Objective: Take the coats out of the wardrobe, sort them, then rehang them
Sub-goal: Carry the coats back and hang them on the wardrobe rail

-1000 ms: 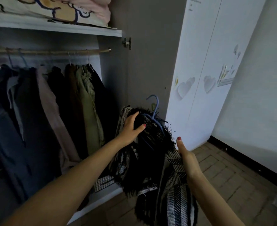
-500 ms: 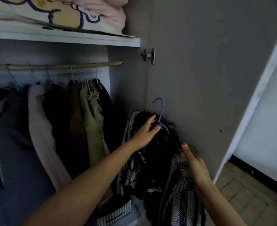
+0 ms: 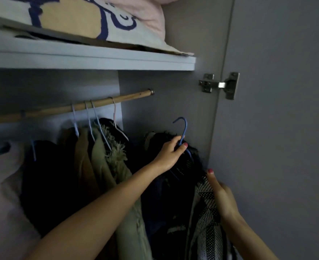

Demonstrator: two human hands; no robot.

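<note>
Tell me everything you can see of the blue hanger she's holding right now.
The blue hanger looks like thin coated wire. Its open hook points up and curls left, free of the wooden rail, below and right of the rail's end. The left hand pinches its neck between thumb and fingers. One blue arm slopes down to the right over a black fringed garment draped on it; the rest is hidden in the fabric. The right hand holds the garment's patterned part lower down, not the hanger.
</note>
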